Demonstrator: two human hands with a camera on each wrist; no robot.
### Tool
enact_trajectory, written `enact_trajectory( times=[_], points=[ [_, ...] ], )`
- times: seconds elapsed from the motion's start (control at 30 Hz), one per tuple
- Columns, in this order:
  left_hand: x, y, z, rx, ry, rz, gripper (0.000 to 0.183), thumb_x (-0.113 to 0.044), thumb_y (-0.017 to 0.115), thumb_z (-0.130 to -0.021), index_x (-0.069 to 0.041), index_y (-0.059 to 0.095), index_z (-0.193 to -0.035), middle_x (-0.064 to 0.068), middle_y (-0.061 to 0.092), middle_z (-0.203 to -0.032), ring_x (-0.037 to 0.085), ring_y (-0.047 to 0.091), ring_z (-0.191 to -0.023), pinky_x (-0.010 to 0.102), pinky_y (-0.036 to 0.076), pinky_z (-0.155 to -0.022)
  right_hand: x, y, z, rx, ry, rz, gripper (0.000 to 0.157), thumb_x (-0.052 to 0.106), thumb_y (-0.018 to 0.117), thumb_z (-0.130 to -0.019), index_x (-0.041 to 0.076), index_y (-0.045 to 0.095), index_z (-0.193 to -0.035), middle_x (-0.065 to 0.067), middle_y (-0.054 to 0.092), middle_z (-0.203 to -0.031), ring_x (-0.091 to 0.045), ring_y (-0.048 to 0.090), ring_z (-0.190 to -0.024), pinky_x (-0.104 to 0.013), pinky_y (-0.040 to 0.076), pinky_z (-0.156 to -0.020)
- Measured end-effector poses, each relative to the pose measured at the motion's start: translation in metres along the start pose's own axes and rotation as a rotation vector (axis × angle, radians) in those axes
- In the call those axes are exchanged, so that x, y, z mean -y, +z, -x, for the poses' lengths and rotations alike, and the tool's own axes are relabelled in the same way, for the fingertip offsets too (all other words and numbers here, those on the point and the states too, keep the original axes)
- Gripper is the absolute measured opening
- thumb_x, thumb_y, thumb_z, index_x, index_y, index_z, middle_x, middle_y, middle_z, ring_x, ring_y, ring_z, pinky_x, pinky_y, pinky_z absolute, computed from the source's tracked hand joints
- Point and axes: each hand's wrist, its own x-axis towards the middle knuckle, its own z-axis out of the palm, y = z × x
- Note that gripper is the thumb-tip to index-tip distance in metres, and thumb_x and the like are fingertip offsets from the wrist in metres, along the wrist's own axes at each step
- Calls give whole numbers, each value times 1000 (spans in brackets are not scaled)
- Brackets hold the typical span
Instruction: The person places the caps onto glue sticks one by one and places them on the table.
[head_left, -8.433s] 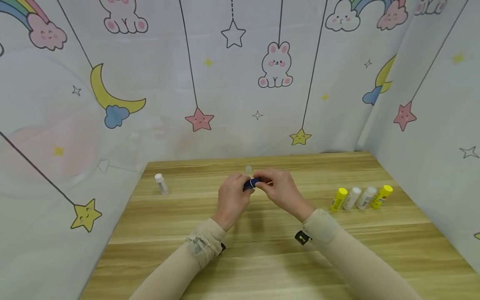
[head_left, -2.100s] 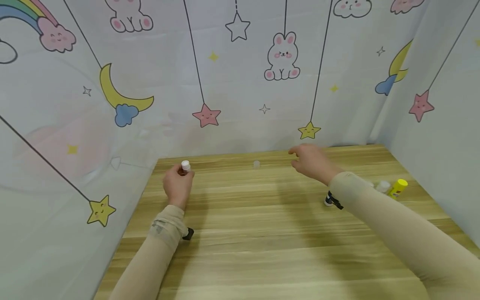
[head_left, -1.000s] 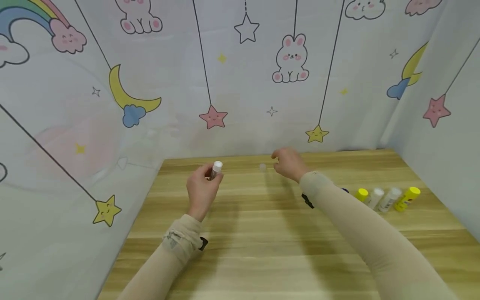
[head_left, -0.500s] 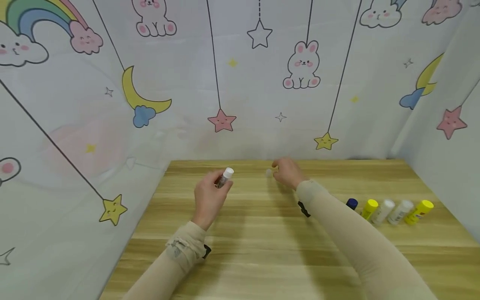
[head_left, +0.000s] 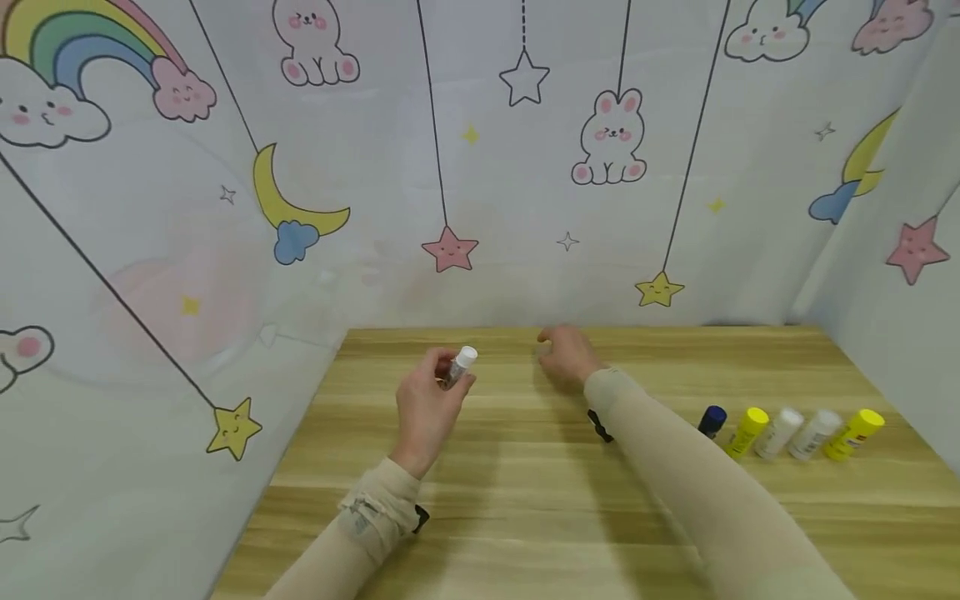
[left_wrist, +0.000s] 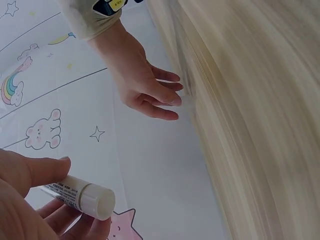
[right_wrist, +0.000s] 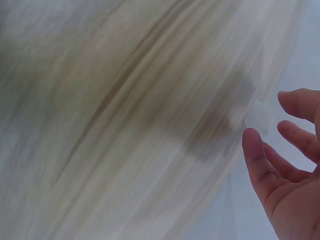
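My left hand (head_left: 426, 412) holds a white glue stick (head_left: 462, 363) above the table, its white end tilted up and right. In the left wrist view the printed glue stick (left_wrist: 80, 195) lies between thumb and fingers. At the table's far edge, my right hand (head_left: 568, 357) reaches down with spread, slightly bent fingers. The right wrist view shows a small translucent cap (right_wrist: 260, 117) between thumb and fingertips, with a gap still visible at the upper fingers. The hand mostly hides this cap in the head view.
On the right of the wooden table (head_left: 525, 500) several glue sticks stand in a row: a navy one (head_left: 712, 422), a yellow one (head_left: 747, 433), two white ones (head_left: 780, 433) and another yellow one (head_left: 855, 435). A patterned curtain (head_left: 510, 292) rises behind the table.
The navy stick went from both hands to the row at right. My left hand picked up the white glue stick at left and brought it toward the middle. My right hand moved left to the cap.
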Motion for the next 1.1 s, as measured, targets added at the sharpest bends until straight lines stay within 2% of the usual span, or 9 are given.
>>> enact_trajectory(
  times=[0.1, 0.27, 0.43, 0.53, 0.83, 1.1],
  points=[
    [-2, 1, 5, -9, 2, 4, 32, -18, 86, -82, -12, 67, -107, 1, 70, -92, 14, 67, -77, 33, 55, -63, -2, 5, 3, 6, -14, 10, 36, 11, 63, -94, 1, 66, -129, -16, 62, -132, -37, 52, -128, -52, 43, -104],
    [-3, 1, 12, -12, -4, 1, 30, -17, 86, -82, -11, 67, -104, 2, 71, -91, 14, 68, -76, 31, 56, -64, -7, 11, 7, 25, -15, 5, 31, 2, 64, -94, -1, 68, -124, -17, 64, -129, -38, 54, -126, -51, 47, -101],
    [-5, 2, 11, -4, 17, -3, 30, -16, 85, -83, -10, 68, -107, 3, 71, -95, 15, 69, -80, 32, 57, -67, -14, 7, 8, 22, -21, -6, 36, -11, 49, -94, -2, 68, -123, -18, 64, -128, -38, 55, -124, -50, 47, -101],
    [-7, 1, 9, -7, 34, -8, 29, -15, 85, -83, -10, 68, -106, 3, 71, -95, 15, 69, -79, 32, 57, -67, -14, 2, 11, 29, -20, -11, 39, -12, 44, -94, -3, 68, -123, -18, 64, -127, -38, 56, -122, -50, 47, -100],
    [-3, 0, 7, -28, 65, -33, 28, -16, 85, -84, -11, 68, -106, 3, 72, -95, 14, 69, -78, 33, 57, -67, -3, -10, 16, 16, -75, 41, 30, -4, 62, -94, 0, 69, -123, -15, 66, -124, -35, 59, -118, -48, 50, -96],
    [-1, -3, 5, -27, 59, -52, 27, -15, 84, -84, -12, 69, -107, 3, 73, -97, 15, 69, -79, 35, 56, -68, 12, -16, 24, -33, -104, 51, 28, -1, 63, -94, 4, 71, -121, -11, 68, -121, -31, 62, -113, -45, 53, -91]
  ],
)
